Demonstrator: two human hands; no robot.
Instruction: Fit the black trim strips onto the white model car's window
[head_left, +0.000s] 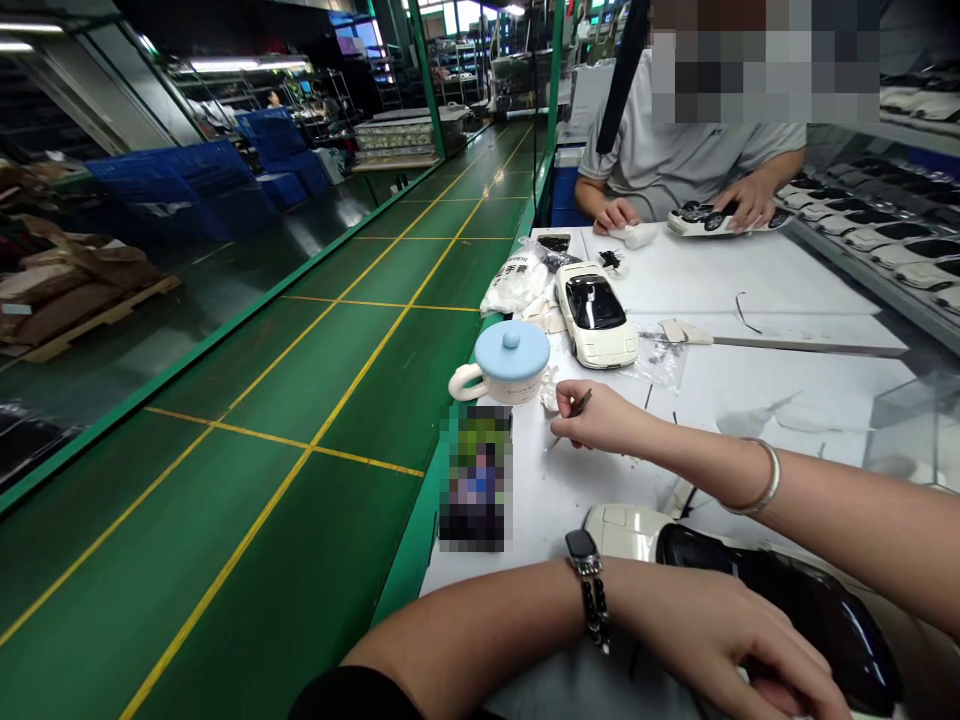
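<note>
My right hand (596,417) pinches a slim dark pointed tool (581,402) above the white work table (525,520), among small dark scraps. My left hand (739,650) curls around the lower edge of a large white model car (622,525) with glossy black windows (780,610), near the bottom right. Beyond my right hand, a smaller white model car (596,315) with a black roof stands on the table. Next to it lies a clear plastic bag (660,362) holding small bits.
A blue-lidded white mug (499,362), a blurred phone (476,480) and a bag of white gloves (516,282) line the table's left edge beside a green conveyor belt (300,400). Across the table, a co-worker's hands (750,197) hold a white car body (701,218). Racks of car shells (885,225) stand right.
</note>
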